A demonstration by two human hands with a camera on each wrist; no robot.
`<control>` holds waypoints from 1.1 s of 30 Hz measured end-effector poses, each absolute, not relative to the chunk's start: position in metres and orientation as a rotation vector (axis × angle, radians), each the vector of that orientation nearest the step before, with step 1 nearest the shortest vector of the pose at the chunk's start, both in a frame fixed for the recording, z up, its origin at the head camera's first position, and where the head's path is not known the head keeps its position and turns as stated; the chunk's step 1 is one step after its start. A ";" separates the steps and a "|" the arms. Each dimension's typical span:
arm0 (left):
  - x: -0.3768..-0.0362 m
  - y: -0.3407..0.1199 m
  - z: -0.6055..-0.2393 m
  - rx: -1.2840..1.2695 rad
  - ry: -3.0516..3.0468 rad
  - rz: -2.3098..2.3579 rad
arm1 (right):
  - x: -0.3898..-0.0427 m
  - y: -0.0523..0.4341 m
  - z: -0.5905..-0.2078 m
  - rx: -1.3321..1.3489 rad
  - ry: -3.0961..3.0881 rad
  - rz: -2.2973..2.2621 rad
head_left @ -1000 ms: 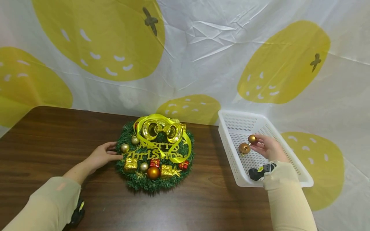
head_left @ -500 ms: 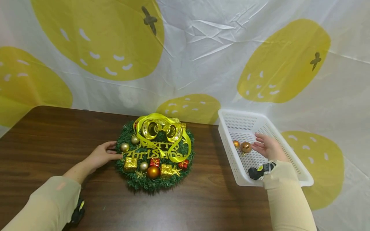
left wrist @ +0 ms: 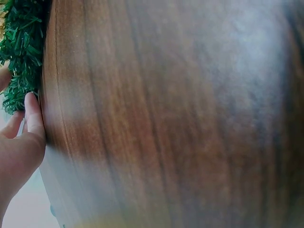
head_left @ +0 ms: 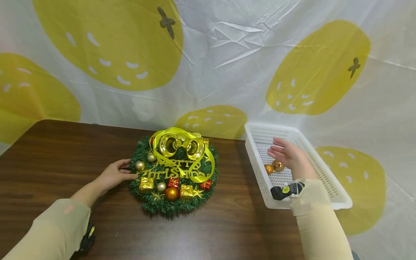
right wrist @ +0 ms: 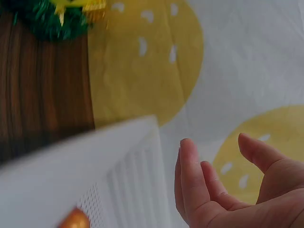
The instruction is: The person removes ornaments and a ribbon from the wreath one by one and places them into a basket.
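Observation:
A green Christmas wreath (head_left: pixel 173 169) with a yellow ribbon, gold bells, small baubles and gift boxes lies on the brown table (head_left: pixel 48 151). My left hand (head_left: pixel 117 175) rests at its left edge, fingers touching the greenery (left wrist: pixel 21 57). My right hand (head_left: pixel 286 153) hovers open and empty above the white plastic basket (head_left: pixel 260 135). Two copper baubles (head_left: pixel 274 167) lie on the basket floor just below that hand. In the right wrist view the fingers (right wrist: pixel 190 180) are straight and relaxed, and one bauble (right wrist: pixel 73 219) shows at the bottom.
The basket sits at the table's right end, partly over the edge. A white cloth with yellow prints (head_left: pixel 227 65) hangs behind the table. Bare wood lies left of and in front of the wreath.
My right hand has let go of the small bauble it held; it now lies in the basket beside the other one. The hand has lifted and moved toward the basket's far end.

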State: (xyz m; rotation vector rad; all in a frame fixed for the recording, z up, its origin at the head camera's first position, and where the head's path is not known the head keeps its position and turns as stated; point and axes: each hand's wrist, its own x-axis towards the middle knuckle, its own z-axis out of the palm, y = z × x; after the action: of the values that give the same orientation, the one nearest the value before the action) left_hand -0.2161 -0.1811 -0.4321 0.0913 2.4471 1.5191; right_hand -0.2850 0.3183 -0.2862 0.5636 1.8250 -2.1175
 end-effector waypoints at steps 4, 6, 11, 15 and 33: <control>-0.216 -0.181 -0.433 0.088 2.445 1.521 | -0.281 0.295 -0.280 0.439 1.834 -2.123; -0.217 -0.181 -0.433 0.088 2.444 1.522 | -0.278 0.283 -0.278 0.394 1.865 -2.112; -0.218 -0.182 -0.433 0.091 2.446 1.522 | -0.271 0.259 -0.278 0.265 1.962 -2.070; -0.218 -0.181 -0.433 0.090 2.445 1.520 | -0.265 0.243 -0.280 0.168 1.997 -2.037; -0.218 -0.181 -0.433 0.088 2.440 1.519 | -0.244 0.185 -0.308 -0.118 2.034 -1.935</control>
State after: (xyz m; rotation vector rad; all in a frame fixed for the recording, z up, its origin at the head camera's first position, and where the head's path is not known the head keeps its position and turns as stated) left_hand -0.2176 -0.1815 -0.4333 0.0876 2.4396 1.5191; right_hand -0.2441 0.1853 -0.3081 -0.1184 2.0341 -1.9347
